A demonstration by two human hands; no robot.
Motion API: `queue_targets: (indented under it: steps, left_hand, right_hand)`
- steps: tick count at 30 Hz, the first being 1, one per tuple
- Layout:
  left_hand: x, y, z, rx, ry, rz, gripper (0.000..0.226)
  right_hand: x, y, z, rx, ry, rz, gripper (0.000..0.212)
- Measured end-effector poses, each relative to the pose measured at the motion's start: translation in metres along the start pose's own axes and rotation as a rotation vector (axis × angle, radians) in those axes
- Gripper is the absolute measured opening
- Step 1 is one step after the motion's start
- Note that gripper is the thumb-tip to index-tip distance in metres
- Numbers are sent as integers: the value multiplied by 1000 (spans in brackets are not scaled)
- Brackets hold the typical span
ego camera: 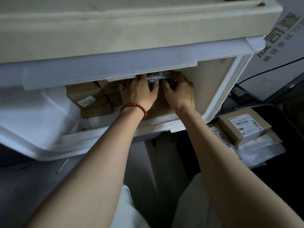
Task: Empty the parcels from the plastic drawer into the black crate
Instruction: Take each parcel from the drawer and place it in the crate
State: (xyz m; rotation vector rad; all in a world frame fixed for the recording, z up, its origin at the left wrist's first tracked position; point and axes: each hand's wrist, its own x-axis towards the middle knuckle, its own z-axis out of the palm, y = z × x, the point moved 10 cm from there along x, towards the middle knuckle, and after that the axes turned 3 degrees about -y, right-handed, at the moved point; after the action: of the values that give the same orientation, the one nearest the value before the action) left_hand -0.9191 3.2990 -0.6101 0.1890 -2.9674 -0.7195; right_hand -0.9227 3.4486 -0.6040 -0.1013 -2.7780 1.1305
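Note:
The white plastic drawer (54, 145) is pulled out from the cabinet in front of me. Both my hands reach deep into its back. My left hand (139, 92), with a red bead bracelet on the wrist, and my right hand (179, 91) are curled around a pale plastic-wrapped parcel (156, 78) under the cabinet's edge. Several brown cardboard parcels (88, 97) lie stacked in the drawer to the left of my hands. The black crate (269, 106) stands low on the right and holds a labelled brown box (243, 127) on white mailer bags (259, 148).
The cabinet's upper section (115, 30) overhangs the drawer's back. A white panel with printed characters (279, 30) and a black cable (256, 73) are at the right. Grey floor (24, 186) lies below the drawer. My light trouser legs are at the bottom.

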Motion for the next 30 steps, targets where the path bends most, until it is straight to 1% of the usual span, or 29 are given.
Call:
queue_targets:
  steps: [3, 6, 9, 12, 15, 17, 21, 24, 25, 26, 28, 30]
  left_hand:
    - [-7, -1, -10, 27, 23, 5, 47]
    - [-16, -6, -24, 28, 52, 19, 41]
    - [-23, -16, -41, -1, 88, 27, 34]
    - [-38, -22, -58, -65, 109, 49, 24]
    - [-60, -17, -74, -39, 144, 125, 13]
    - [-75, -11, -83, -31, 155, 179, 10]
    - [-112, -1, -101, -2, 185, 307, 10]
    - [-140, -5, -112, 19, 186, 309, 9]
    - [-147, -10, -115, 0, 177, 278, 11]
    - [-152, -16, -117, -46, 161, 237, 13]
    - [-162, -27, -123, -215, 134, 150, 14]
    - [-171, -37, -129, -427, 131, 78, 13]
  right_hand:
    - [-8, -20, -13, -21, 66, -104, 42]
    - [-23, -34, -24, -53, 119, -129, 40]
    - [-44, -47, -28, -67, 133, -136, 36]
    - [-62, -56, -27, -14, 97, -156, 28]
    - [-76, -58, -30, -26, 82, -168, 20]
    - [-85, -57, -32, -63, 53, -183, 17]
    - [-104, -56, -40, -114, 6, -259, 22]
    - [-121, -55, -36, -121, -117, -246, 35]
    - [-126, -54, -33, -84, -169, -216, 36]
    - [-132, -54, -32, -11, -217, -182, 30]
    - [-145, -57, -28, 215, -324, -118, 20]
    - [-158, -63, -25, 476, -410, -63, 24]
